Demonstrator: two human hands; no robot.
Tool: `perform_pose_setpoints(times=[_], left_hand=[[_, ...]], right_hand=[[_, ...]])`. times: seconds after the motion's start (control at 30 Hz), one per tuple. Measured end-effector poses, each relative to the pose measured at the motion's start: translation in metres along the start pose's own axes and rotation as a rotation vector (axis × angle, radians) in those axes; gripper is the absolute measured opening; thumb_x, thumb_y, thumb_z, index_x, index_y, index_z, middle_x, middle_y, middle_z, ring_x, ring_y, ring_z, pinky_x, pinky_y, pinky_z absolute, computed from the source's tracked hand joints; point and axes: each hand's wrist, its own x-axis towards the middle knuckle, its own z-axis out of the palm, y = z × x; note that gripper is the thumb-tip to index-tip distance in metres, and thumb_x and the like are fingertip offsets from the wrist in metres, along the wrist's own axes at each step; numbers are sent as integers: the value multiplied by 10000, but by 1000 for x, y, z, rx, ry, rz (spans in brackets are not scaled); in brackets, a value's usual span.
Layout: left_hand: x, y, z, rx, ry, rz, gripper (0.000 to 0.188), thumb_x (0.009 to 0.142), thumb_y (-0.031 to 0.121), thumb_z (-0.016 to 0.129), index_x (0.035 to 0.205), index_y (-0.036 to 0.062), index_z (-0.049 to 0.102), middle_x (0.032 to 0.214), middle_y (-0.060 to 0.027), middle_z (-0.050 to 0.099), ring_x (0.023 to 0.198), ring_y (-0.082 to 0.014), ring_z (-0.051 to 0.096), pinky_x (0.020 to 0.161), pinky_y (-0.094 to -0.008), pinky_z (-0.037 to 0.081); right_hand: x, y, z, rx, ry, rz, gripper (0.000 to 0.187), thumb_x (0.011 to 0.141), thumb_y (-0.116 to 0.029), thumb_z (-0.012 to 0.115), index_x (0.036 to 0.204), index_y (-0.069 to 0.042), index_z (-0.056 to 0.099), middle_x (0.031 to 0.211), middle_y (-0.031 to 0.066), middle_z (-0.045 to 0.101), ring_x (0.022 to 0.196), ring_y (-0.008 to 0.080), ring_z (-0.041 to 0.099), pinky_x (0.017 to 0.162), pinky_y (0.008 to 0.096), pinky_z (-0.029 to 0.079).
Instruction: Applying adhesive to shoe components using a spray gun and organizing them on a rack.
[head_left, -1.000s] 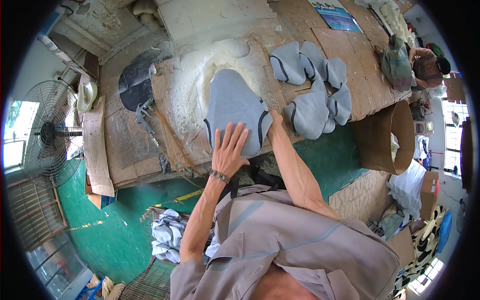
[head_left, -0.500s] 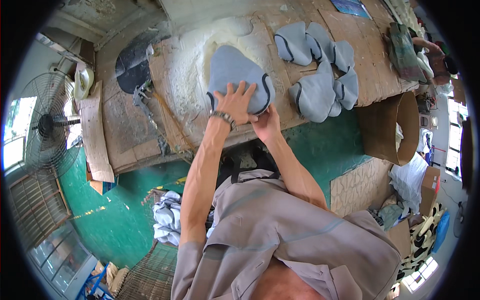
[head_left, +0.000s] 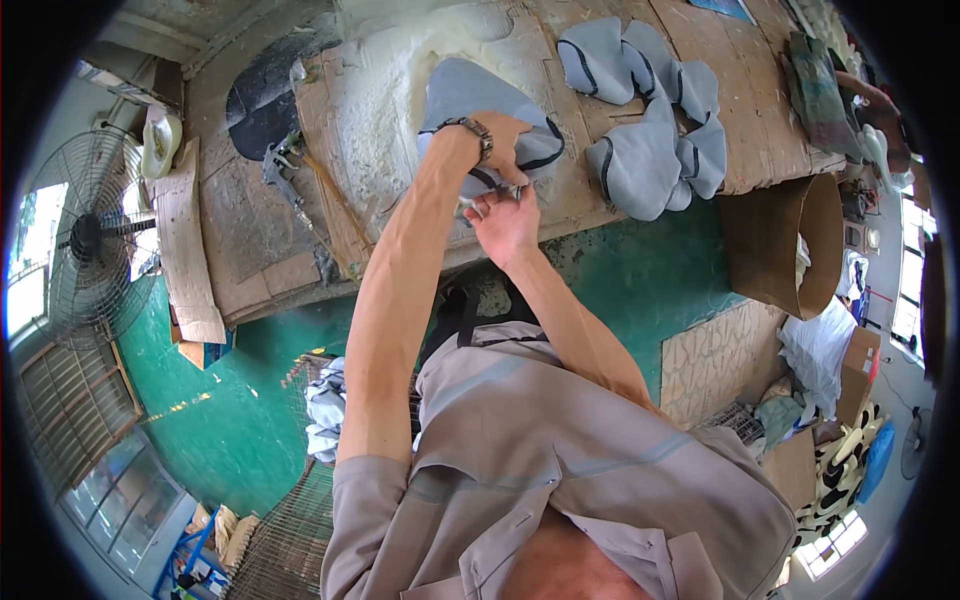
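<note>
Seen from above, head view: left hand (head_left: 500,140) (beaded bracelet at the wrist) curled over the near edge of a grey fabric piece with dark trim (head_left: 470,100), fingers closed on it, the piece lying on a white foamy patch (head_left: 385,110) of the wooden workbench (head_left: 760,120). Right hand (head_left: 505,220) just below, at the bench's near edge, fingertips pinched on the same piece's hem, touching the left hand. Further right on the bench, a heap of similar grey pieces (head_left: 650,130); beside the bench a cardboard drum (head_left: 785,245), at far left a standing fan (head_left: 85,240) over green floor (head_left: 250,430).
</note>
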Motion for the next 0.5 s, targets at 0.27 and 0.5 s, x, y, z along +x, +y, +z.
perform_pose_setpoints(times=[0.27, 0.5], left_hand=[[-11, -3, 3, -4, 21, -59, 1022, 602, 453, 911, 1469, 101, 500, 1351, -179, 630, 1248, -366, 593, 1040, -454, 481], [-44, 0, 55, 12, 243, -197, 1107, 552, 406, 942, 1524, 306, 420, 1595, -57, 400, 1439, -417, 376, 1029, -785, 292]], right_hand=[[-13, 40, 20, 31, -79, 65, 466, 1047, -539, 308, 1148, -134, 516, 1117, 5, 597, 1108, 200, 536, 1046, 427, 364], [-15, 20, -15, -523, 23, 181, 405, 1065, -313, 384, 1386, -92, 494, 1416, 83, 538, 1156, 234, 616, 926, 399, 509]])
